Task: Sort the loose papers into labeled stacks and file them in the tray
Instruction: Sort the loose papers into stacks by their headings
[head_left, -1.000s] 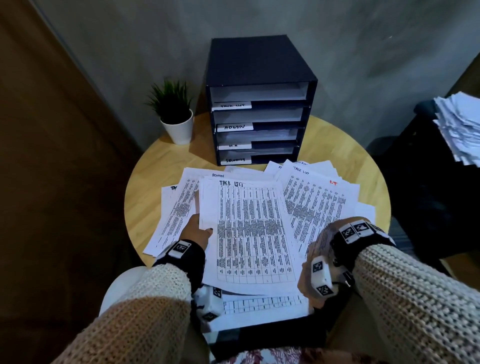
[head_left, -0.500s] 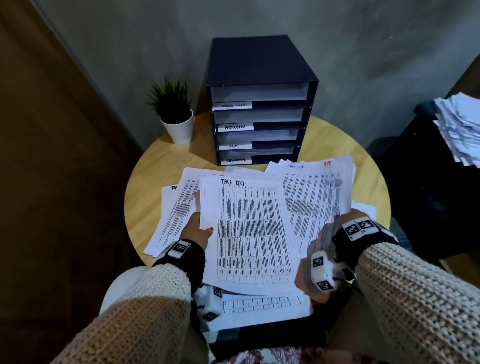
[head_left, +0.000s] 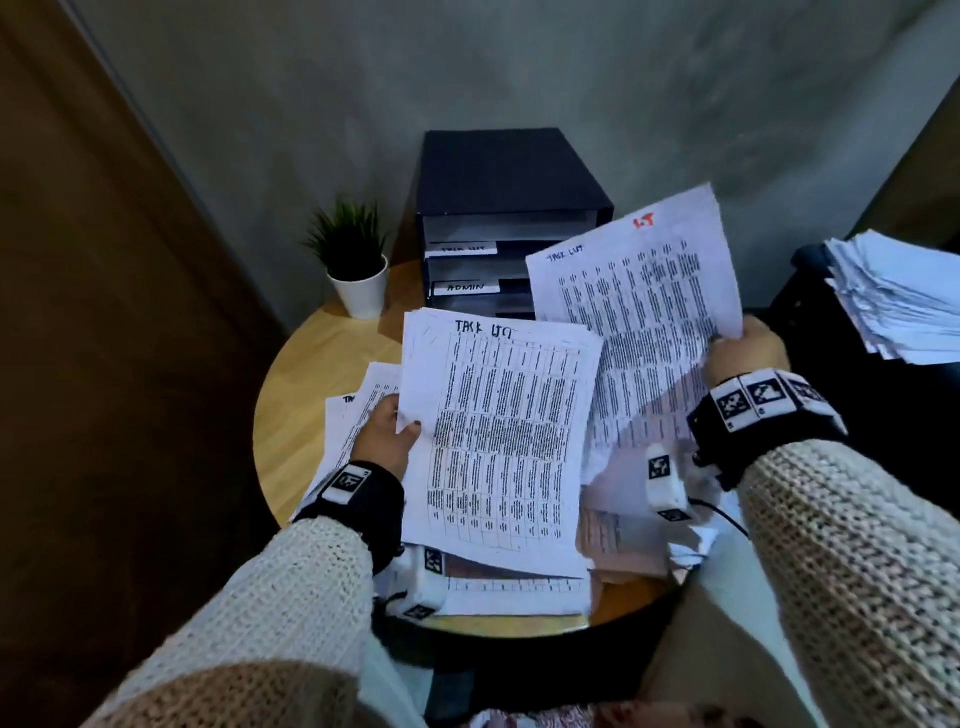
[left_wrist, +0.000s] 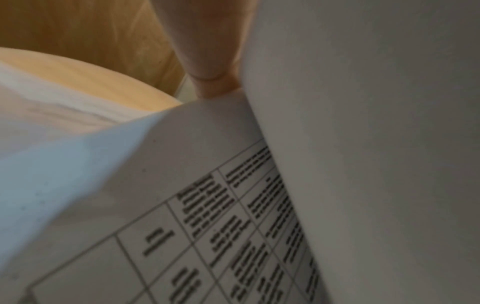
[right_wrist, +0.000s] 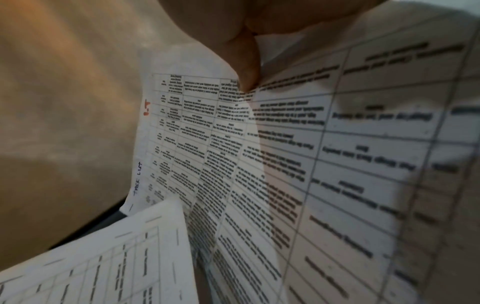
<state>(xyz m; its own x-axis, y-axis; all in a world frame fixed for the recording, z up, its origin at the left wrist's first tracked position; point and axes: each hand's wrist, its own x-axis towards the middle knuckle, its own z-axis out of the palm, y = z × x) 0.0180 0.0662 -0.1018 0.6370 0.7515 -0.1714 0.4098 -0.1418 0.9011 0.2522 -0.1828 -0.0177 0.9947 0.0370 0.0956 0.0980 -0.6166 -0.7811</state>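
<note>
Left hand: the left hand (head_left: 383, 441) holds a stack of papers (head_left: 501, 441) by its left edge; the thumb lies on top of the top page and the other fingers are tucked under, out of sight; the top page has "TASK LIST" written by hand at the top and a printed table below; the stack is tipped up a little over the table.

Left wrist view: one fingertip (left_wrist: 210, 67) presses against the edge of a page; more than that cannot be seen, because paper fills the view.

Right hand: the right hand (head_left: 745, 353) pinches a lifted sheet (head_left: 644, 322) near its right edge; in the right wrist view the fingers (right_wrist: 245, 61) are curled and nip the paper; the sheet is up in the air, to the right of the stack, and it hides part of the tray; it has red letters at its top and small writing that looks like "TASK LIST".

Tray: the dark file tray (head_left: 504, 182) stands at the back of the round wooden table (head_left: 306, 374), against the grey wall; it has white labels on its shelves; one reads "ADMIN".

Loose papers: more papers (head_left: 353, 415) lie spread on the table under and beside the left hand.

Plant: a small green plant (head_left: 353, 260) in a white pot stands just left of the tray.

Side pile: a pile of white sheets (head_left: 898, 296) sits on something dark, well off to the right.
</note>
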